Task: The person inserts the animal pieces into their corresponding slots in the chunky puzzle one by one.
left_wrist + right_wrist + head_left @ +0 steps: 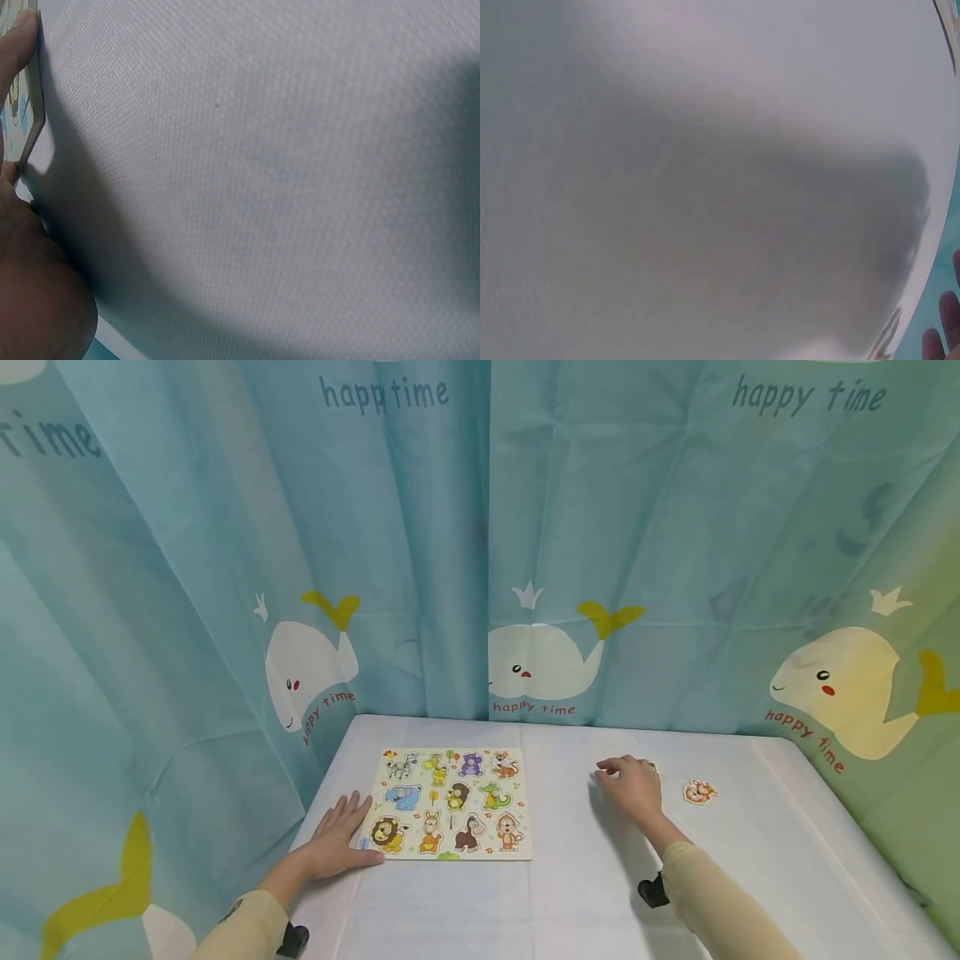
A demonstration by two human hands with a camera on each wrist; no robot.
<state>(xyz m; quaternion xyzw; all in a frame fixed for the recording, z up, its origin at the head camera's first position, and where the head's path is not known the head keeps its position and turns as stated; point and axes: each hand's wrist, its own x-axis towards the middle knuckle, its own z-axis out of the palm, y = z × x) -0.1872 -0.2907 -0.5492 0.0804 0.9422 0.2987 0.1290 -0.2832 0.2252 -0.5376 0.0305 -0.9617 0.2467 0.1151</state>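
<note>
My left hand [337,837] lies with fingers spread at the left edge of a wooden animal puzzle board [525,810], its thumb at the near left corner. In the left wrist view, the thumb and part of the palm [37,292] show beside the board's edge [36,124]. The board bears several animal pieces, among them a blue elephant [402,797], a lion [386,833] and a green crocodile [495,796]. Right of the board, my right hand [633,787] hovers over the table with loosely bent fingers and nothing visible in them. Just right of it lies a loose orange-and-white animal piece [700,792].
A white cloth covers the table [570,893]. Behind and beside it hangs a light blue curtain [442,543] printed with whales. Black wrist mounts [654,891] sit under both sleeves.
</note>
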